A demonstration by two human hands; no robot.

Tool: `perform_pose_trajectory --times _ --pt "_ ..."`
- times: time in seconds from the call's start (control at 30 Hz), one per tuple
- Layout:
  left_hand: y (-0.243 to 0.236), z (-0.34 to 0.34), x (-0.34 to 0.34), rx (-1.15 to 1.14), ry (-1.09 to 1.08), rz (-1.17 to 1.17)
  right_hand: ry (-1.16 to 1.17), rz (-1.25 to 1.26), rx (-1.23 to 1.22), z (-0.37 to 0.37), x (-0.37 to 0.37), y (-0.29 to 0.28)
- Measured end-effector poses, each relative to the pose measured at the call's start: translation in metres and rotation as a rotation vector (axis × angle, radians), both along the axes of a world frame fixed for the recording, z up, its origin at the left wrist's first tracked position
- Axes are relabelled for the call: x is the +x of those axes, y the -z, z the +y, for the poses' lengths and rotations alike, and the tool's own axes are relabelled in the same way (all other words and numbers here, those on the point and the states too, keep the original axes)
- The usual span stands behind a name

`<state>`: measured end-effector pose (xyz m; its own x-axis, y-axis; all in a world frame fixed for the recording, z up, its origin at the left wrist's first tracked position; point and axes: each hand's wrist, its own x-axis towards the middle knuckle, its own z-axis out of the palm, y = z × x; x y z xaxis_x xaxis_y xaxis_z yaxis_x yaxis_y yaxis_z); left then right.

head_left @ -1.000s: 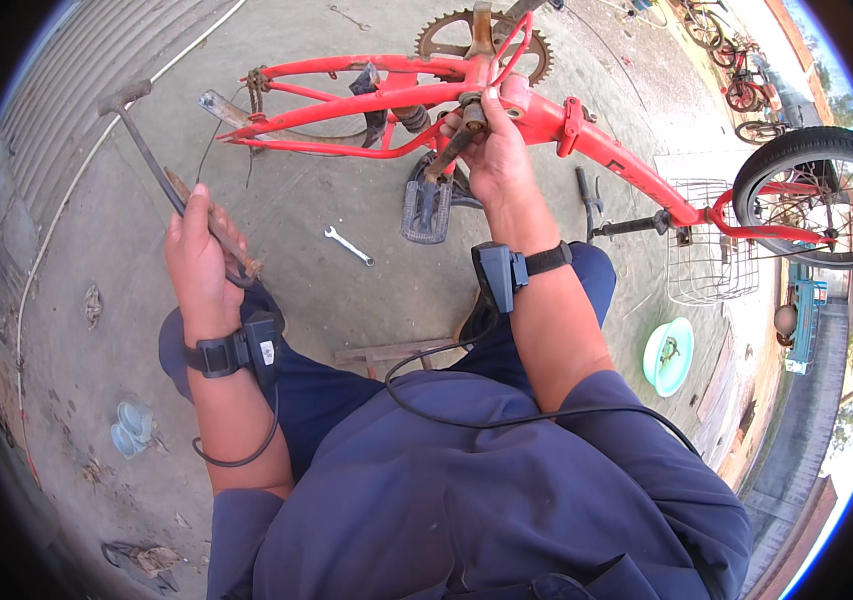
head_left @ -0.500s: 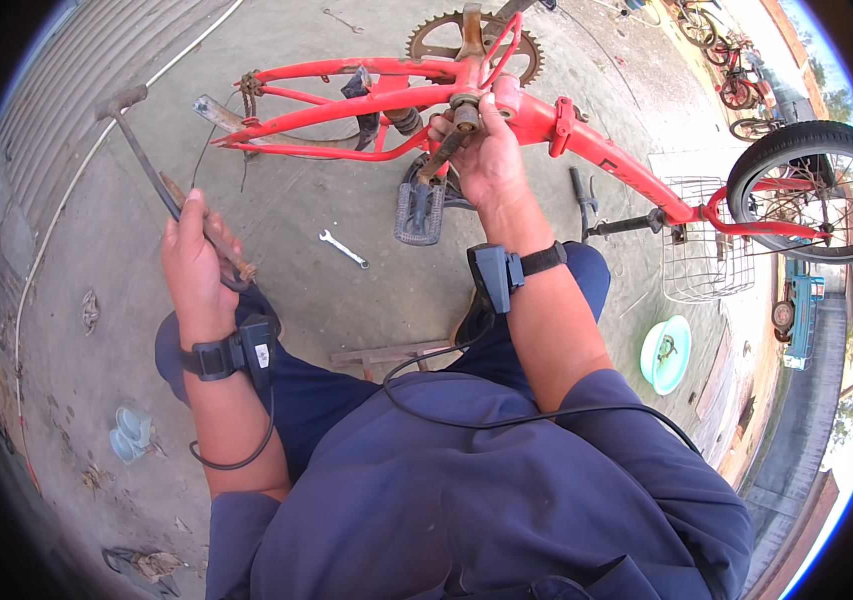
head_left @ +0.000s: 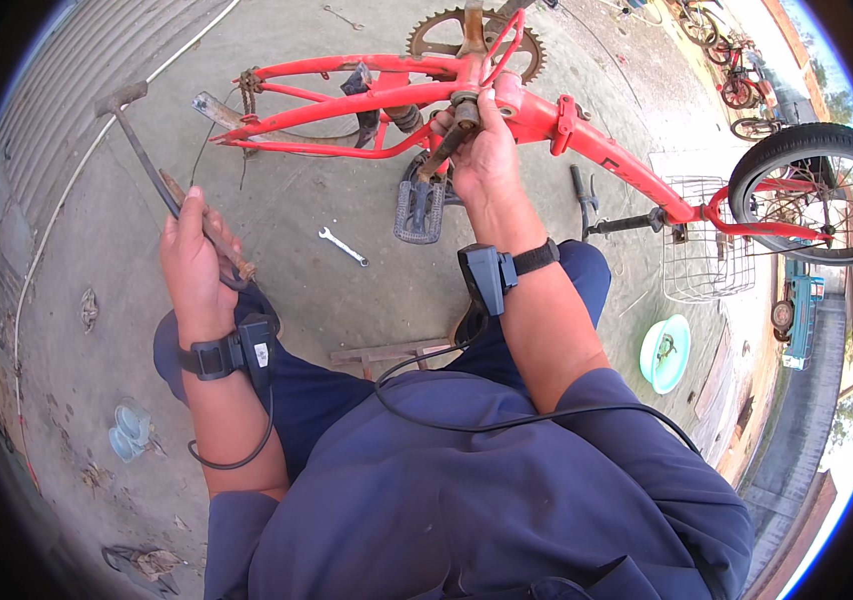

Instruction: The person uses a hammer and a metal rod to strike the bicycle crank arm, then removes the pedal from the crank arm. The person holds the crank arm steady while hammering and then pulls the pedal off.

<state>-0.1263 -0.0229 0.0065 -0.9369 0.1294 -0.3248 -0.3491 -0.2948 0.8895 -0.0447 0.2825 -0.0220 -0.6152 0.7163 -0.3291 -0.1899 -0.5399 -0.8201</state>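
Note:
A red bicycle frame [head_left: 377, 101] lies across the ground in front of me, its toothed chainring [head_left: 425, 40] on the far side. My right hand [head_left: 490, 168] is closed around the rusty crank arm [head_left: 439, 158], close to where it joins the frame; some fingertips are hidden behind it. Below hangs a black pedal [head_left: 420, 212] on that crank. Off to the left, my left hand [head_left: 197, 262] grips a hammer [head_left: 137, 140] by its handle, head up and away from me. A rusty metal rod [head_left: 246, 269] is held in the same hand, alongside the handle.
A small wrench [head_left: 344, 246] lies on the concrete between my hands. The front wheel [head_left: 805, 190] and wire basket [head_left: 707, 240] extend to the right. A mint-green basin [head_left: 666, 355] stands at right, a low wooden stool [head_left: 387, 354] before me. Parked bicycles [head_left: 737, 92] are farther off.
Almost nothing differs. My right forearm has shifted very slightly left; both hands keep their holds.

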Motion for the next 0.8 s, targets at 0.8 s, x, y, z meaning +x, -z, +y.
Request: perform_pose_trajectory --times 0.8 --pt "0.000 0.000 0.001 -0.002 0.006 -0.002 -0.073 -0.098 0.130 0.002 0.006 -0.003"
